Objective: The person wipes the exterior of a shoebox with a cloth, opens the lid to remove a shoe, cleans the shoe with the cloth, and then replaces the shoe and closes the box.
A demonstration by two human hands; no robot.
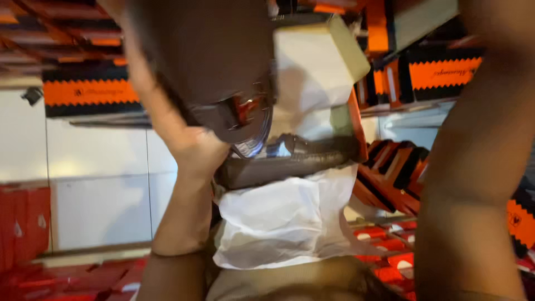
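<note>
Pretty blurry, so going by the big shapes here. Left hand [195, 147] up at chest height, grip closed round the back end of a dark brown loafer [206, 61], toe and metal buckle [245, 111] hanging down over the open shoebox [356, 128]. Can't make out single fingers, but definitely clamped on the shoe, not spread. Right forearm [468, 184] running up the right side, hand itself cut off at the top, so can't tell what that grip is doing.

Tips for handling it at this point, just a guess from the angle: hold by the heel and sole edge, not the upper, to avoid creasing the leather. Keep the buckle from knocking the second loafer [284, 164] right underneath. Tilt the toe down gently and match it opposite to its mate. Mind the loose paper, easy to snag.

Containers: shoebox seen mostly as an orange edge, holding the second loafer on its side on top of crumpled white tissue paper [278, 223], paper spilling out over the near side. Pale cream box [317, 61] just behind, contents hidden. Orange and black boxes [89, 92] stacked on shelves all round, shut as far as can be seen. Red boxes [22, 223] low on the left.
</note>
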